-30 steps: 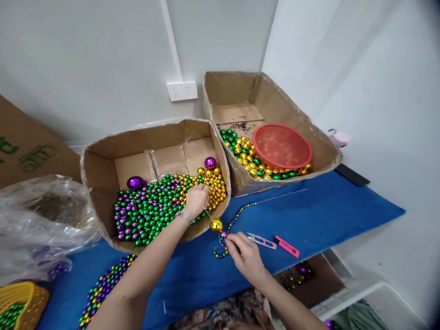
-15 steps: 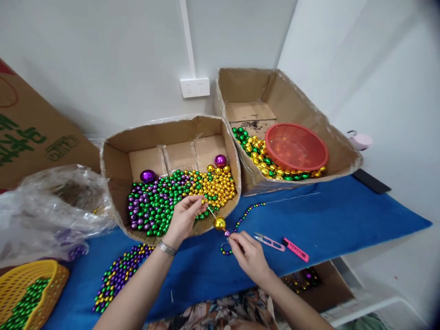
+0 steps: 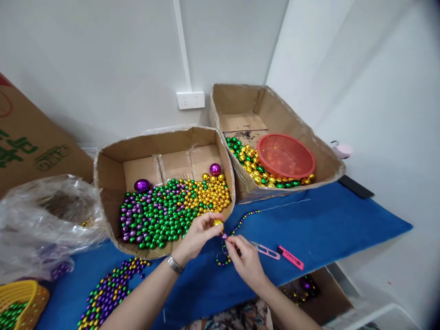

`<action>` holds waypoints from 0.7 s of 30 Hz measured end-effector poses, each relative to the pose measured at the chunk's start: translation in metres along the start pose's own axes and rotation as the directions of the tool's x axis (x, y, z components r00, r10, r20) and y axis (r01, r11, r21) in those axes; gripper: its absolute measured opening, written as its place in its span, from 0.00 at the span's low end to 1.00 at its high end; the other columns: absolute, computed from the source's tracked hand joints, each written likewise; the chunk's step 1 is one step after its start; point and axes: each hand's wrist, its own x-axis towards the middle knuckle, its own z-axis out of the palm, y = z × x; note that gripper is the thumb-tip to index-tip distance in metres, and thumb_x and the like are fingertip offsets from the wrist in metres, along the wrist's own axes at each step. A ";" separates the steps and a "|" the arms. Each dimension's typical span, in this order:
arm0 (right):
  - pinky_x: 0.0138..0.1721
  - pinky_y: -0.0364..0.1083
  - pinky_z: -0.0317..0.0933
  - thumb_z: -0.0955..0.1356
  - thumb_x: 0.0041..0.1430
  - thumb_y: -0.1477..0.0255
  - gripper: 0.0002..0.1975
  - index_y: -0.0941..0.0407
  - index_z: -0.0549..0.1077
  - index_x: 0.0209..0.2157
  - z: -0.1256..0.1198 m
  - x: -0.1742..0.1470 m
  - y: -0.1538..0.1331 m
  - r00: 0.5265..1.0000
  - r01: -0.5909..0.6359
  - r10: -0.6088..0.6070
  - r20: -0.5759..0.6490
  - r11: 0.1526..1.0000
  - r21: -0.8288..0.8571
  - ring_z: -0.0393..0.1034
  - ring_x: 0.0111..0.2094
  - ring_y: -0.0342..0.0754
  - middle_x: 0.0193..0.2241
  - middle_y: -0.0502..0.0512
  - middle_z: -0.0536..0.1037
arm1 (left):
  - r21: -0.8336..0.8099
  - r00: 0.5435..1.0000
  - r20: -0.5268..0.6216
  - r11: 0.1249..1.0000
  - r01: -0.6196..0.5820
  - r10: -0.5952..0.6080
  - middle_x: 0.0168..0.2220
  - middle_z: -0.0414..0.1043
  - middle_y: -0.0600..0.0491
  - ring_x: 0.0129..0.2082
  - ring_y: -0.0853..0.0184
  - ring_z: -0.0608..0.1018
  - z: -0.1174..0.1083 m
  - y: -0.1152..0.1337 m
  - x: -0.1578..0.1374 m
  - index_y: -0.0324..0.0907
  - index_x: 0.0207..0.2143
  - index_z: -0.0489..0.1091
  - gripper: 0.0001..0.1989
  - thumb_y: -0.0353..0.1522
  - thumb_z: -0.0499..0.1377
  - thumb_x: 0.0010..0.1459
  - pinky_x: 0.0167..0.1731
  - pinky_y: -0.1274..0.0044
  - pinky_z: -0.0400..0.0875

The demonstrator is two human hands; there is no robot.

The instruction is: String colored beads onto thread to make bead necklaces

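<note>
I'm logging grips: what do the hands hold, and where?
The left hand pinches the shiny gold ball bead by its side; the right hand pinches the beaded string beside it.

Shiny round gold bead [image 3: 217, 223], pinched just above the blue cloth. Threaded on a thin strand of small purple, green and gold beads [image 3: 237, 225], trailing across it.

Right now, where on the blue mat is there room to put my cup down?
The blue mat is bare on the right, between the pink cutter and the mat's far edge. It's crowded around the hands, the bead string and the finished necklaces.
</note>
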 end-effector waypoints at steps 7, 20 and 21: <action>0.33 0.42 0.60 0.60 0.67 0.71 0.10 0.55 0.71 0.34 -0.003 -0.006 0.007 1.000 -0.003 0.003 -0.005 1.000 0.001 0.68 0.30 0.44 0.27 0.51 0.72 | -0.050 0.922 -0.365 0.986 -0.157 0.128 0.40 0.72 0.51 0.34 0.69 0.74 -0.031 0.014 0.043 0.41 0.41 0.73 0.20 0.40 0.68 0.47 0.32 0.78 0.71; 0.29 0.39 0.59 0.60 0.66 0.70 0.11 0.54 0.69 0.31 -0.020 -0.001 0.009 0.992 0.067 -0.065 -0.112 0.998 0.015 0.68 0.26 0.42 0.24 0.49 0.72 | 0.018 0.945 -0.322 0.998 0.067 -0.057 0.45 0.77 0.44 0.47 0.55 0.77 0.024 -0.008 0.005 0.42 0.47 0.74 0.28 0.46 0.67 0.46 0.42 0.71 0.74; 0.29 0.39 0.59 0.59 0.65 0.70 0.11 0.54 0.68 0.30 -0.019 0.002 0.008 0.990 0.095 -0.097 -0.101 0.995 -0.023 0.69 0.26 0.42 0.24 0.49 0.72 | -0.078 0.949 -0.284 0.990 0.120 -0.137 0.44 0.77 0.44 0.47 0.54 0.77 0.033 -0.015 -0.003 0.41 0.45 0.75 0.27 0.46 0.68 0.44 0.43 0.71 0.74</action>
